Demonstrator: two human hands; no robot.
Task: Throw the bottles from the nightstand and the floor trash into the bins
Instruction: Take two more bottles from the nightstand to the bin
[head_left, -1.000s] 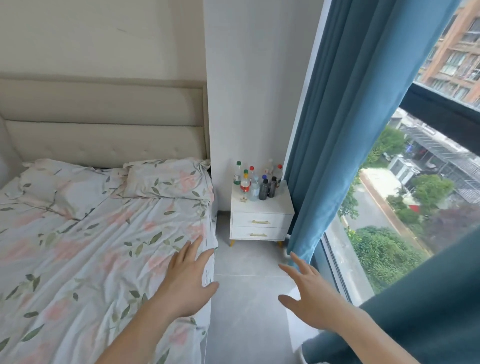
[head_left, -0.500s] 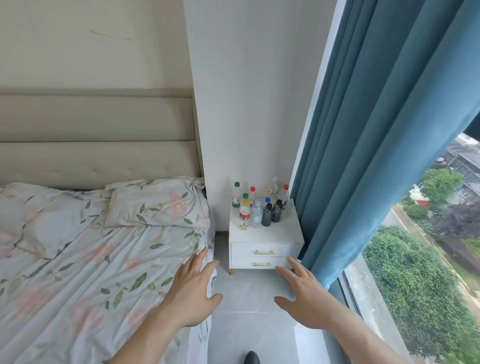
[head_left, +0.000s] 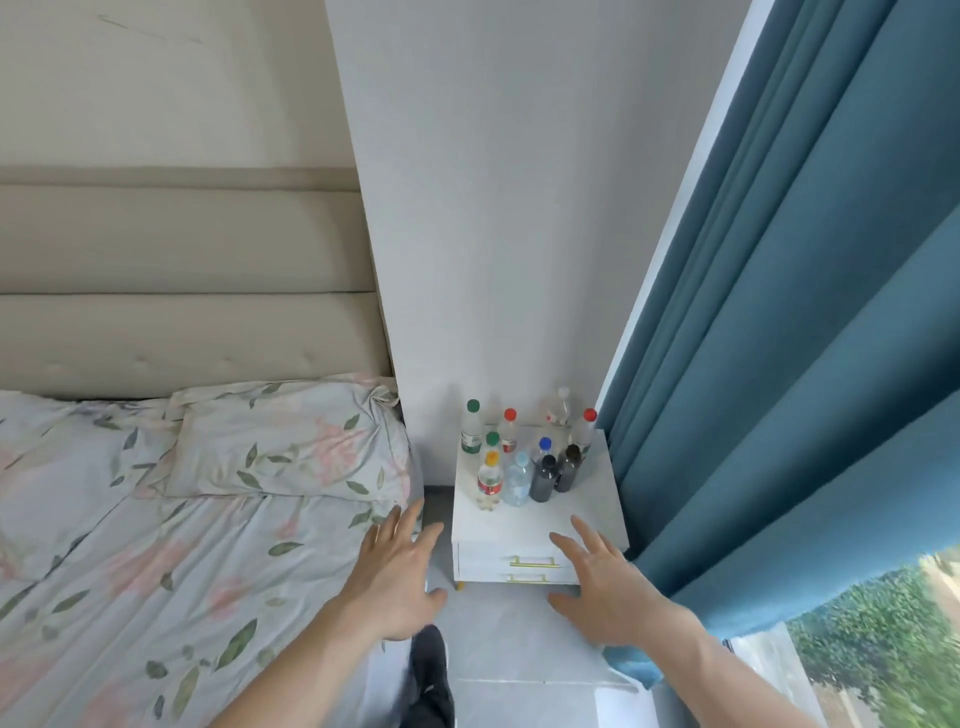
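Fingers (head_left: 582, 530) splayed, rear bottles (head_left: 558, 410) part-hidden.

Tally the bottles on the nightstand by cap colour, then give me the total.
On the nightstand:
Green caps: 2
Red caps: 2
Black caps: 2
Orange cap: 1
Blue cap: 1
Pale blue cap: 1
Clear or white cap: 1
Total: 10 bottles

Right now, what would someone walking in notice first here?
Probably the cluster of bottles with coloured caps, standing upright on the white nightstand between the floral bed and the blue curtain. In front of it, the left hand and right hand hover open and empty.
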